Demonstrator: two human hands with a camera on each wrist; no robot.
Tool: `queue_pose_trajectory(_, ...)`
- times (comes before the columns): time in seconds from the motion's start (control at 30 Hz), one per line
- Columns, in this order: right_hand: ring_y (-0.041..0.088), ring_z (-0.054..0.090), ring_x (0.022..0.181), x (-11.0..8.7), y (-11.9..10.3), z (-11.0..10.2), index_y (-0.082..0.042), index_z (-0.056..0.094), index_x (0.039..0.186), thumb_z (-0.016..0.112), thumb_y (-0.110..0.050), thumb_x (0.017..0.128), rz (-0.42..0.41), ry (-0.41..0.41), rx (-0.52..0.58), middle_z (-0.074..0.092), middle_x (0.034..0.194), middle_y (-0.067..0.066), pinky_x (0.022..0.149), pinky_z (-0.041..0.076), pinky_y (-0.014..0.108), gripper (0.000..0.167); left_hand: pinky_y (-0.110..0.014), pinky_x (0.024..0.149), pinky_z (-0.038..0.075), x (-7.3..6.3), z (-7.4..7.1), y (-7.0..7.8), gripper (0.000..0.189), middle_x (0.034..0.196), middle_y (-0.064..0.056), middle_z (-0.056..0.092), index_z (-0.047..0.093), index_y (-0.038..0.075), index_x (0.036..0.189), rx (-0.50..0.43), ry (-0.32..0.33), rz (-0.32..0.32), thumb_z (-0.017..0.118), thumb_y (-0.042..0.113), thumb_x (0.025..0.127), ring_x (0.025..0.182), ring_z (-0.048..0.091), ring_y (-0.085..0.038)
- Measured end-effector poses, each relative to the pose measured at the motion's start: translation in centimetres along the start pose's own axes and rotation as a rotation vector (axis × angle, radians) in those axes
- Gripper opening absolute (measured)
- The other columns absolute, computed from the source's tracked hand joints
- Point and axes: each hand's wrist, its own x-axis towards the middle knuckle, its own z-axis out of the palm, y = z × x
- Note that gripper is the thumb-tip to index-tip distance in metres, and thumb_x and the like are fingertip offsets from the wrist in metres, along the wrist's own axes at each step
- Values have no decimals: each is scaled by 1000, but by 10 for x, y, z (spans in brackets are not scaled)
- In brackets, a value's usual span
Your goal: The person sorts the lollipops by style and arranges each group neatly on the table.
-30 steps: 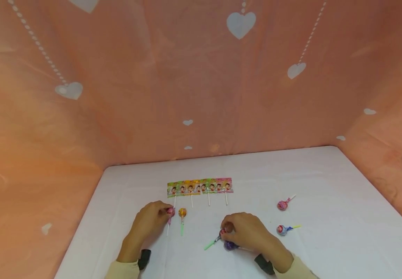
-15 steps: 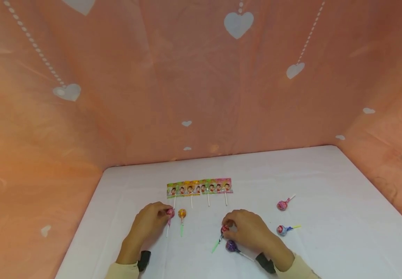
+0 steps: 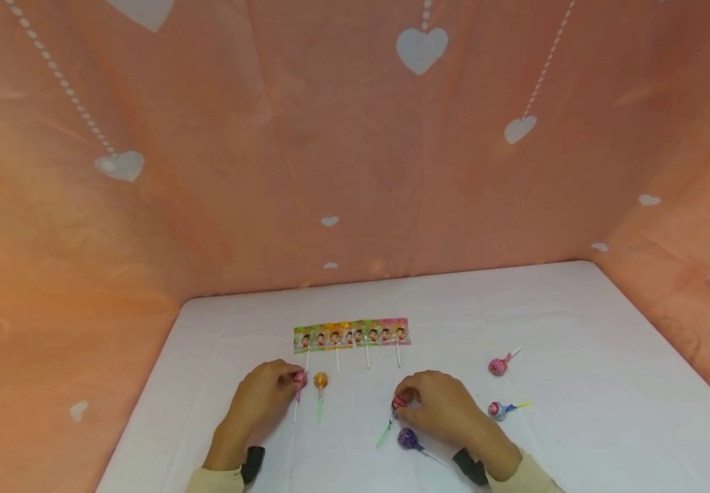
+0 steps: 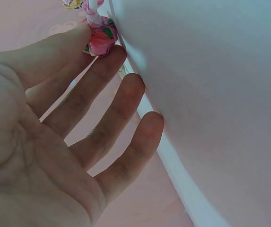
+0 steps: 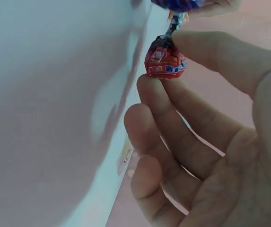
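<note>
On the left of the white table, my left hand (image 3: 265, 390) pinches the head of a pink-wrapped lollipop (image 4: 103, 39) between thumb and fingers; its white stick points toward me. An orange lollipop (image 3: 320, 381) with a green stick lies just right of it. Nearer the middle, my right hand (image 3: 437, 404) holds a red lollipop (image 5: 165, 61) by its wrapped head, the green stick slanting down and left. A purple lollipop (image 3: 407, 438) with a white stick lies just below that hand.
Flat-packed lollipops (image 3: 335, 335) with white sticks form a row behind the hands. To the right lie a pink lollipop (image 3: 498, 366) and a blue-and-red lollipop (image 3: 496, 411) with a yellow stick. An orange cloth (image 3: 361, 171) with hearts surrounds the table (image 3: 546, 308).
My right hand has moved slightly away from me with the red lollipop, whose stick has swung more upright, apart from the purple lollipop. My left hand stays in place.
</note>
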Motion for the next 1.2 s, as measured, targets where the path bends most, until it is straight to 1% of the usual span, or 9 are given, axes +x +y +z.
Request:
queue_pose_trajectory(0.17, -1, 50, 74, 0, 1, -6, -24, 77, 97, 81, -31, 79, 7, 36, -3, 63, 81, -17, 67, 41, 24, 20, -43, 81, 52, 1, 1, 0, 20, 92, 3, 71, 77, 13, 106, -3, -1, -2, 76, 15, 86, 87, 61, -14)
queue_pose_trajectory(0.27, 0, 48, 73, 2, 1, -7, -24, 77, 100, 81, -30, 79, 5, 56, -16, 64, 83, -16, 65, 40, 23, 22, -43, 81, 52, 1, 1, 0, 21, 91, 3, 71, 76, 14, 107, -6, -5, -6, 76, 15, 86, 86, 60, -13)
queue_pose_trajectory(0.43, 0, 47, 71, 3, 2, -7, -24, 77, 102, 81, -29, 79, -3, 84, -32, 65, 86, -15, 64, 40, 22, 24, -44, 82, 52, 1, 1, 0, 23, 93, 3, 71, 76, 15, 109, 0, -13, -20, 75, 16, 86, 88, 61, -14)
queue_pose_trajectory(0.7, 1, 51, 73, 4, 2, -7, -25, 77, 104, 79, -30, 82, -18, 104, -12, 63, 85, -16, 65, 42, 21, 23, -47, 85, 53, -1, -1, 1, 24, 97, 1, 72, 75, 13, 110, 4, 2, -10, 76, 16, 86, 93, 65, -17)
queue_pose_trajectory(0.8, 1, 52, 75, 5, 2, -8, -25, 76, 105, 78, -29, 83, -35, 106, -12, 63, 86, -17, 66, 43, 21, 23, -45, 83, 53, 0, -1, 1, 23, 96, 2, 72, 76, 13, 108, -3, 17, 1, 77, 15, 85, 90, 65, -16)
queue_pose_trajectory(0.93, 1, 54, 77, 7, 2, -12, -26, 76, 106, 76, -28, 85, -59, 116, -15, 63, 86, -17, 68, 44, 22, 21, -41, 79, 53, 1, 0, 2, 21, 94, 3, 71, 77, 14, 105, -17, 22, -2, 78, 14, 84, 87, 63, -13)
queue_pose_trajectory(1.17, 4, 56, 76, 14, 5, -22, -20, 76, 108, 75, -24, 86, -122, 121, -34, 66, 87, -12, 66, 44, 21, 23, -41, 78, 53, -2, -1, 3, 22, 92, 2, 72, 77, 13, 105, 3, 51, 16, 79, 12, 83, 84, 65, -14)
queue_pose_trajectory(1.2, 4, 56, 76, 16, 6, -24, -19, 76, 109, 75, -23, 86, -131, 121, -38, 66, 88, -11, 65, 44, 21, 23, -41, 78, 53, -2, -2, 4, 22, 92, 2, 72, 77, 12, 105, 0, 49, 9, 79, 12, 83, 84, 65, -14)
